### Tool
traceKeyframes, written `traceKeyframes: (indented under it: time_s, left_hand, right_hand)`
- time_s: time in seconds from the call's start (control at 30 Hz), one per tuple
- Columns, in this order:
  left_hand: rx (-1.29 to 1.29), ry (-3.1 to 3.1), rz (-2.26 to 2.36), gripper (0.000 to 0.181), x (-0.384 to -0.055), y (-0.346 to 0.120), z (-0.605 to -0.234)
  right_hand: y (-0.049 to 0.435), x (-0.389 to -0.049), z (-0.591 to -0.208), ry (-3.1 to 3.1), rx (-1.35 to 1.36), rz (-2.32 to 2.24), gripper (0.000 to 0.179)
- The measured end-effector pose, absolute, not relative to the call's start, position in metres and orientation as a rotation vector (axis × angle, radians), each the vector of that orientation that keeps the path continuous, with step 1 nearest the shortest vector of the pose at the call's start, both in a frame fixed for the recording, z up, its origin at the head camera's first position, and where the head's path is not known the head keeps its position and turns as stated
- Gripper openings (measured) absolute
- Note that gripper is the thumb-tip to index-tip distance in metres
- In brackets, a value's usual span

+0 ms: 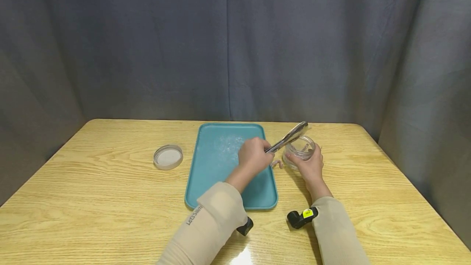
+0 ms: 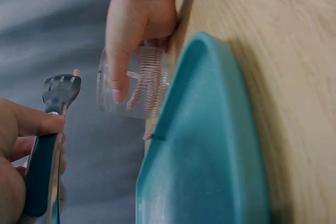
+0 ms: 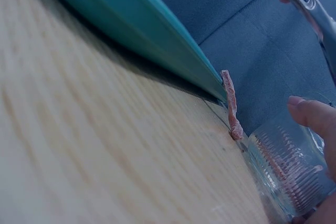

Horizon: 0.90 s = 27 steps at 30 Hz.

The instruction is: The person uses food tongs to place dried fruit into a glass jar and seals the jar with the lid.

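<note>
My left hand (image 1: pixel 254 156) grips metal tongs (image 1: pixel 288 137), whose dark tips (image 2: pixel 61 88) are held up above the mouth of a clear ridged jar (image 1: pixel 290 159). A small pinkish bit (image 2: pixel 76 72) shows at the end of the tips. Fingers and thumb of my right hand (image 1: pixel 312 166) are wrapped round the jar from its right side. Inside the jar lie pinkish, powdery strips (image 2: pixel 137 92). Another such strip (image 3: pixel 231 107), bent, leans at the right edge of the teal tray (image 1: pixel 206 175), just left of the jar.
White powder (image 1: pixel 229 144) dusts the tray's surface. Left of the tray a round lid (image 1: pixel 168 157) lies on the wooden table (image 1: pixel 110 183). A grey curtain (image 1: pixel 165 52) hangs behind the table and along its sides.
</note>
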State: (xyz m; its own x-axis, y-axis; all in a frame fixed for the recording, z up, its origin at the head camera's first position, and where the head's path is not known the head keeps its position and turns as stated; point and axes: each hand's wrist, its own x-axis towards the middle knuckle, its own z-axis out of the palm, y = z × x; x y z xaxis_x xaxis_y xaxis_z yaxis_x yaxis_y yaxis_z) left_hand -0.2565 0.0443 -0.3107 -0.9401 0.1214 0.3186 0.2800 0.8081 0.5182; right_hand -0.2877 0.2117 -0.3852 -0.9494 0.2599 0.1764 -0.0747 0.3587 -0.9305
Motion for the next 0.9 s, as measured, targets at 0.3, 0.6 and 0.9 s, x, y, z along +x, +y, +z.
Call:
traceKeyframes:
  time_s: [0.3,0.6,0.9]
  left_hand:
    - [-0.326,-2.734,-0.823,0.009,-0.2556,0.0464,-0.317]
    - [-0.319,-2.749,-0.783,0.014,-0.2541,0.048,-0.3197]
    - [-0.282,-2.76,-0.851,0.008,-0.2558,0.0442,-0.3209]
  right_hand:
    - [0.2124,-0.2881,-0.3865,-2.327,-0.145,1.611,0.089]
    - [0.2123,-0.2877,-0.3872,-2.301,-0.116,1.633,0.086]
    - [0.212,-0.2887,-0.3885,-2.27,-0.102,1.616,0.084]
